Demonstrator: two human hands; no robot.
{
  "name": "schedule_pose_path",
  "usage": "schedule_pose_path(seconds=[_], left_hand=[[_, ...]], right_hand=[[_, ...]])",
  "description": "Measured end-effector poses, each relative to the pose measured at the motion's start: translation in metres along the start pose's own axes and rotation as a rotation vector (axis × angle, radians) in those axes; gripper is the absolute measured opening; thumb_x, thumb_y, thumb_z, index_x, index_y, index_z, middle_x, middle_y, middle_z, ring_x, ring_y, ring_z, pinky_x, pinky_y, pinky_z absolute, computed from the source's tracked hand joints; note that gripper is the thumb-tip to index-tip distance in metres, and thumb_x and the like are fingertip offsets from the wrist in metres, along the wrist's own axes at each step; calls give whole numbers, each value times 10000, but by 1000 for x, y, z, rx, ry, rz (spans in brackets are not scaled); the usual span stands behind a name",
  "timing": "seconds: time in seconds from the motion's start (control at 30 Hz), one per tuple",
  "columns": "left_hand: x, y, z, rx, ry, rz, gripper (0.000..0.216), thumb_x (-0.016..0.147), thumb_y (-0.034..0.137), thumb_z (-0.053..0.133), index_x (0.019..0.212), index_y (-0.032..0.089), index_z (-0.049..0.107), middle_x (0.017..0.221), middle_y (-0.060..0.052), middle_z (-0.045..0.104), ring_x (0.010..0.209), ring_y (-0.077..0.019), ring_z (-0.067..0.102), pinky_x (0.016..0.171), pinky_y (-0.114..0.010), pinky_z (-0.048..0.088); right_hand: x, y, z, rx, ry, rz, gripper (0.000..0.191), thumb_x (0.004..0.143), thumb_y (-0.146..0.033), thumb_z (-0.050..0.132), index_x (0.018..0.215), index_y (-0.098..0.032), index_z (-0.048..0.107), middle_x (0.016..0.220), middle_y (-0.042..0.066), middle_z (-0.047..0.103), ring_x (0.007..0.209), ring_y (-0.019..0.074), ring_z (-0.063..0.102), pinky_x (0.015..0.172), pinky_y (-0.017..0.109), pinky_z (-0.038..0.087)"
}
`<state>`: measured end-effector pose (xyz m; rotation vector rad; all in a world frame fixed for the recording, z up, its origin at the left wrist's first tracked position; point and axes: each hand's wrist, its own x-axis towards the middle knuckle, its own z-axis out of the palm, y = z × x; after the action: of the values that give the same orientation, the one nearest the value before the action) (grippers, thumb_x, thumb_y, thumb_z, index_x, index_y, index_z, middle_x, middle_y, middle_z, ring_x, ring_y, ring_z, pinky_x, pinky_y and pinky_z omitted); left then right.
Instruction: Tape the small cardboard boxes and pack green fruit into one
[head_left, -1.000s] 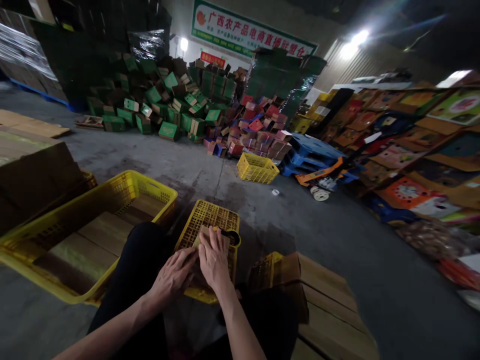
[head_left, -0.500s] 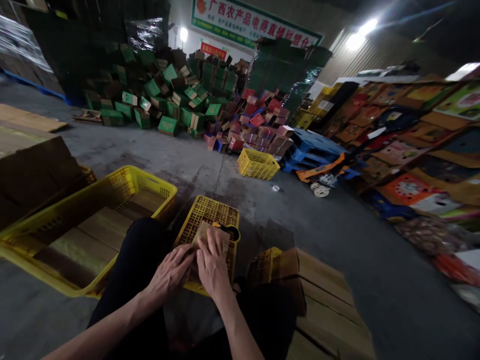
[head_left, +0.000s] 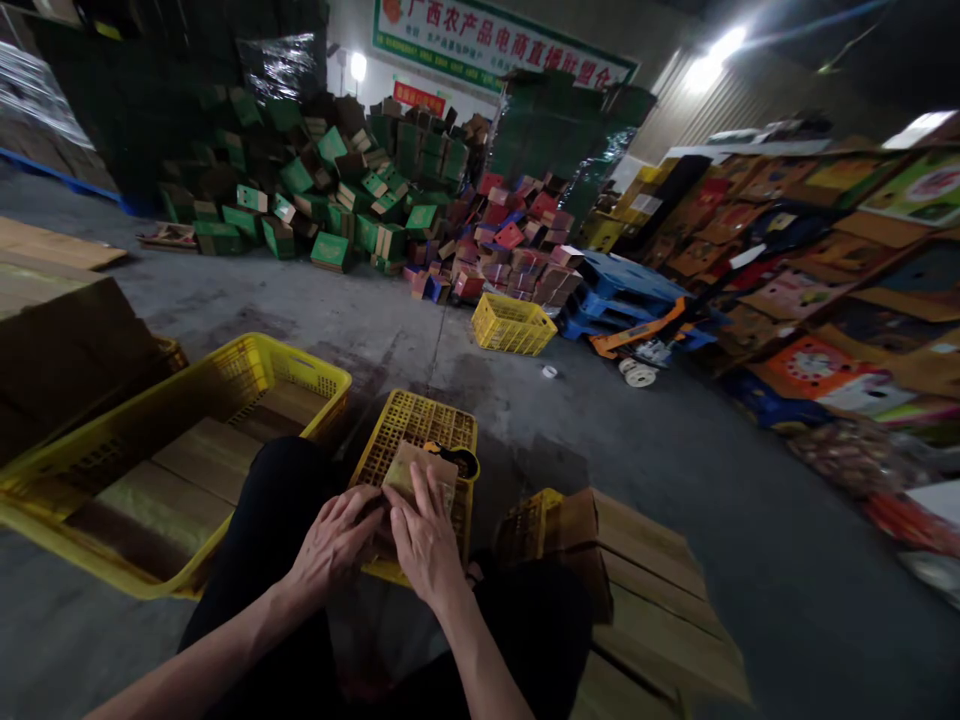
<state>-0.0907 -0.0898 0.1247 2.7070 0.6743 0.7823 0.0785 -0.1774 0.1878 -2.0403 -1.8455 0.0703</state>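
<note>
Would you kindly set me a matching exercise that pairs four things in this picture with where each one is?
Things:
1. left hand
2. right hand
3. big crate
4. far crate

Places:
A. alone on the floor, near the blue pallets
B. at the person's left, with flat cardboard inside
C. pressed on top of the small card piece
D. at the near left edge of that card piece, over the upturned crate

Pairs: 1-D, 2-C, 3-B, 4-A

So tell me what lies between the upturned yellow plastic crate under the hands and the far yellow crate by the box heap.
In the head view, only bare grey concrete floor lies between the upturned crate and the far crate.
</note>
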Motion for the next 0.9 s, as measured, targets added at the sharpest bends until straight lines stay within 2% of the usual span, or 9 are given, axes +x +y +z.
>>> schedule_pose_path(seconds=[0.1, 0.2, 0.33, 0.47, 0.53, 0.7, 0.8, 0.9], left_hand=[[2, 2, -4, 35, 17, -3, 546, 918, 106, 479, 1437, 265, 541, 1449, -82, 568, 1360, -269, 493, 1072, -434, 442], [11, 7, -10, 27, 9, 33, 508, 913, 109, 476, 1394, 236, 577, 1474, -78, 564, 1417, -263, 450, 1139, -449, 379], [30, 14, -12, -27, -58, 134, 417, 994, 239, 464, 1396, 192, 564, 1491, -92, 562, 1439, -239, 442, 1223, -455, 276], [44, 9, -10, -36, -114, 218, 513, 1051, 378, 446, 1534, 207, 419, 1521, -85, 537, 1436, -212, 460, 1257, -448, 211], [47, 3, -9, -11, -110, 221, 524, 1062, 409, 435, 1550, 221, 399, 1524, -84, 533, 1432, -214, 469, 1265, -472, 177], [50, -5, -5, 21, -69, 149, 588, 1051, 484, 440, 1564, 200, 388, 1569, -123, 463, 1474, -263, 408, 1242, -492, 248], [46, -7, 2, -48, -113, 116, 600, 1071, 445, 389, 1607, 196, 284, 1627, -128, 360, 1517, -244, 324, 1224, -455, 306], [42, -13, 10, -134, -159, 87, 588, 1085, 398, 348, 1630, 248, 186, 1666, -103, 269, 1541, -233, 257, 1231, -471, 290]], right_hand=[[-16, 13, -3, -46, -9, 47, 441, 1069, -296, 375, 1478, -350, 528, 1690, -15, 217, 1560, 317, 172, 1222, 551, 317], [-34, 24, -3, -78, 2, 107, 449, 1075, -331, 362, 1504, -345, 493, 1675, -15, 258, 1560, 323, 166, 1208, 572, 334], [-45, 27, 5, -71, 19, 117, 487, 1075, -308, 350, 1559, -311, 403, 1654, -17, 308, 1565, 297, 141, 1212, 555, 344], [-46, 24, 14, -70, 46, 93, 528, 1058, -247, 354, 1586, -251, 352, 1639, -9, 342, 1572, 280, 103, 1234, 542, 314], [-46, 24, 16, -75, 73, 90, 528, 1054, -246, 363, 1582, -247, 361, 1623, -5, 378, 1571, 275, 118, 1232, 541, 316], [-47, 19, 12, -80, 95, 123, 487, 1058, -283, 370, 1536, -239, 453, 1589, 11, 443, 1562, 283, 175, 1224, 539, 327], [-40, 12, 8, -65, 83, 163, 469, 1052, -273, 373, 1501, -254, 505, 1569, 21, 471, 1554, 298, 204, 1230, 545, 316], [-29, 4, 8, -72, 85, 162, 482, 1023, -262, 426, 1496, -289, 515, 1536, 52, 493, 1543, 325, 230, 1234, 568, 298]])
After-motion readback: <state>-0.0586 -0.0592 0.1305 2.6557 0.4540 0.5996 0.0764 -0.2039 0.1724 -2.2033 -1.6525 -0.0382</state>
